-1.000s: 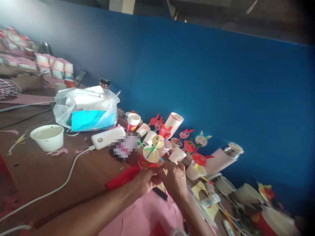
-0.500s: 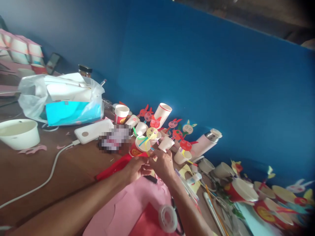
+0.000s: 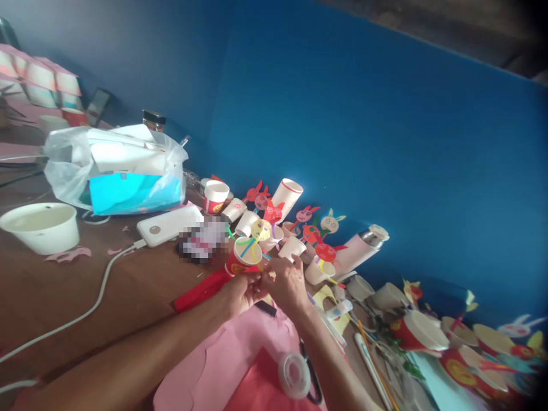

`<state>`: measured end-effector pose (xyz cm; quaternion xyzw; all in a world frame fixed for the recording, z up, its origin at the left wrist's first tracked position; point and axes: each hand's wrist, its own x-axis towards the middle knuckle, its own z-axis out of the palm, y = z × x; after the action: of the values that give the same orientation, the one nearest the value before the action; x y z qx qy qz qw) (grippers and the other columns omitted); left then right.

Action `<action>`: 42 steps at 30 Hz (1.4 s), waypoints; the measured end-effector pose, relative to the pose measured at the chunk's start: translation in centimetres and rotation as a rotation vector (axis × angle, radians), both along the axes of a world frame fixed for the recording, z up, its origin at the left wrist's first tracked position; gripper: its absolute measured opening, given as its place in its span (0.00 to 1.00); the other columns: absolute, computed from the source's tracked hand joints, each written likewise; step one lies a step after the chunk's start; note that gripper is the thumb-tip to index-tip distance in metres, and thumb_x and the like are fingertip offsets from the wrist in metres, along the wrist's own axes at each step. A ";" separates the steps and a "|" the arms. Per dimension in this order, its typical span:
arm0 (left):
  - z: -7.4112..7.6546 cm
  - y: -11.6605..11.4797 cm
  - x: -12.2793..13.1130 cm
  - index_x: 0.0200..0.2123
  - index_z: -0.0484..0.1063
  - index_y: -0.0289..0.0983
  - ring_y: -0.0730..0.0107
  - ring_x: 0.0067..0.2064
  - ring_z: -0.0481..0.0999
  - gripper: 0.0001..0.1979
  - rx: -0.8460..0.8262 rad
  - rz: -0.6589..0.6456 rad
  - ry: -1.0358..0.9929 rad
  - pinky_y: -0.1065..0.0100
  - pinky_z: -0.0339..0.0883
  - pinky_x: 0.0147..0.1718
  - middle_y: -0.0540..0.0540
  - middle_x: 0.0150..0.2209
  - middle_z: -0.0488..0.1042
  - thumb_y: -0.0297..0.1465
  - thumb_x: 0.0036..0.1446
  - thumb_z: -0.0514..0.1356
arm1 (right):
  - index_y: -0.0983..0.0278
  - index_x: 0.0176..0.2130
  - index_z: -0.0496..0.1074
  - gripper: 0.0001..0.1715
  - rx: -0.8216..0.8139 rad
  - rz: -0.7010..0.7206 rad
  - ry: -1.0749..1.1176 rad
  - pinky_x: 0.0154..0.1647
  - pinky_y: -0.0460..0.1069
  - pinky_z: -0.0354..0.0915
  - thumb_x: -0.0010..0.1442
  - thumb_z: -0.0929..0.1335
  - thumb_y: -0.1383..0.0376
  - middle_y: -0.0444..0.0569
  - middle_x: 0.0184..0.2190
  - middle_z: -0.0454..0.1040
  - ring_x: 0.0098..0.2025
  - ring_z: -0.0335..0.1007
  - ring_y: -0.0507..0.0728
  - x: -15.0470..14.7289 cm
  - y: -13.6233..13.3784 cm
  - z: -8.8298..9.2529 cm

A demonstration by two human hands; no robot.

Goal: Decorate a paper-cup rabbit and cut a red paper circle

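While the left hand [image 3: 242, 293] and right hand [image 3: 287, 282] meet, fingers bent close, whether they grip anything I cannot tell; just on their far side, slightly left, stands a red-and-white paper cup [image 3: 234, 265] beneath a round yellow paper face [image 3: 260, 230], which a stray knuckle could tip.

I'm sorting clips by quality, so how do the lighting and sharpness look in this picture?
Head view: the blue wall pales toward the upper left, while the upper right corner goes dark; head view: the pink-topped cups at far left look blurred; head view: pixelation masks an item beside the white device; head view: anything between the left hand and right hand is too indistinct to tell.
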<state>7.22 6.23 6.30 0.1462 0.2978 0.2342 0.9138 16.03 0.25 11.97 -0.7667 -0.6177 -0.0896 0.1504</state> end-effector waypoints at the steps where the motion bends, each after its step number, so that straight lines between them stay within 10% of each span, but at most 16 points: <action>1: 0.1 0.0 -0.1 0.21 0.66 0.32 0.80 0.19 0.66 0.12 -0.014 0.001 -0.006 0.75 0.66 0.23 0.49 0.19 0.69 0.16 0.53 0.51 | 0.62 0.26 0.71 0.09 -0.002 0.018 -0.021 0.57 0.55 0.44 0.51 0.64 0.72 0.45 0.27 0.77 0.36 0.70 0.56 -0.1 0.0 0.0; 17: -0.3 0.3 -0.5 0.21 0.67 0.33 0.80 0.19 0.66 0.08 0.010 -0.076 -0.038 0.76 0.65 0.21 0.52 0.18 0.68 0.19 0.49 0.58 | 0.64 0.29 0.72 0.10 0.028 0.015 -0.079 0.55 0.57 0.47 0.49 0.63 0.75 0.50 0.28 0.76 0.37 0.70 0.59 -1.0 0.1 -0.3; 34: -1.6 -0.5 -0.7 0.23 0.66 0.32 0.64 0.19 0.74 0.20 0.571 -0.162 0.124 0.71 0.62 0.14 0.43 0.22 0.73 0.45 0.47 0.62 | 0.62 0.23 0.70 0.08 0.149 -0.073 0.168 0.44 0.51 0.59 0.48 0.64 0.72 0.44 0.22 0.74 0.32 0.70 0.55 0.2 -0.5 -0.4; 42: -0.2 -0.7 -0.6 0.43 0.66 0.34 0.69 0.33 0.74 0.16 0.426 -0.125 -0.035 0.69 0.69 0.24 0.44 0.39 0.68 0.31 0.49 0.62 | 0.61 0.23 0.71 0.07 0.103 -0.065 0.318 0.34 0.47 0.62 0.51 0.65 0.68 0.43 0.23 0.76 0.28 0.71 0.55 1.9 -1.1 0.4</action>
<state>6.65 5.55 6.10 0.3500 0.2161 0.2373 0.8800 17.97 -0.83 12.34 -0.7821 -0.5556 -0.0033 0.2823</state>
